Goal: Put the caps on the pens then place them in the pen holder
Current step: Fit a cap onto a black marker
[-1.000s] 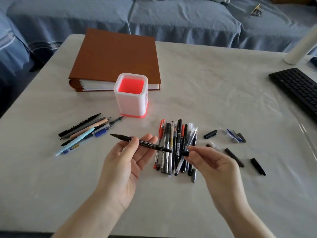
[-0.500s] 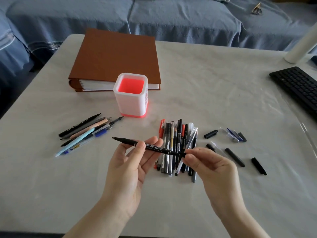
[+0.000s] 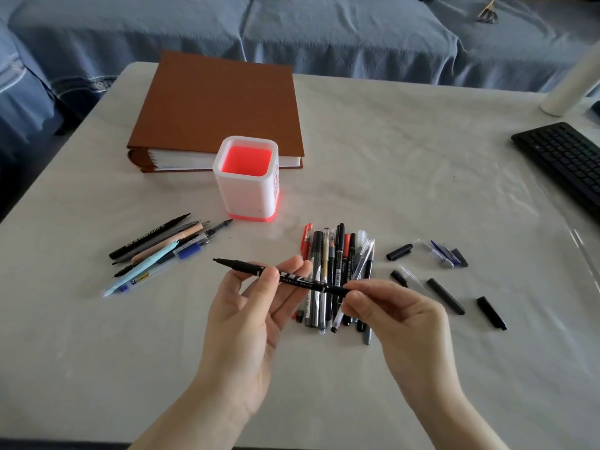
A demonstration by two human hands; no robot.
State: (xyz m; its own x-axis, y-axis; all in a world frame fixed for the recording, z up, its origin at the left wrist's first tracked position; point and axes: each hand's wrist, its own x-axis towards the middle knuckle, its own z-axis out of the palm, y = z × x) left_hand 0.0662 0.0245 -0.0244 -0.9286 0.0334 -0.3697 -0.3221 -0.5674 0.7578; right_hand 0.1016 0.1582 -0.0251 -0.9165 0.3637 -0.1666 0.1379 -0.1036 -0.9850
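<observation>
My left hand (image 3: 256, 306) pinches a black marker pen (image 3: 246, 267) near its middle, with its bare tip pointing left. My right hand (image 3: 394, 315) pinches a small black cap (image 3: 337, 290) that sits on the pen's right end. The white pen holder (image 3: 246, 186) with a red inside stands upright behind my hands. A pile of capped pens (image 3: 337, 271) lies under and behind my fingers. Several uncapped pens (image 3: 159, 251) lie to the left. Loose caps (image 3: 444, 295) are scattered to the right.
A brown binder (image 3: 217, 105) lies behind the holder. A black keyboard (image 3: 565, 160) sits at the right edge, with a white cylinder (image 3: 574, 86) beyond it. A blue-covered sofa (image 3: 324, 30) runs along the table's far side.
My right hand brought the small black cap leftward to the pen's right end; it now sits on that end. The left hand lifted slightly with the pen.
</observation>
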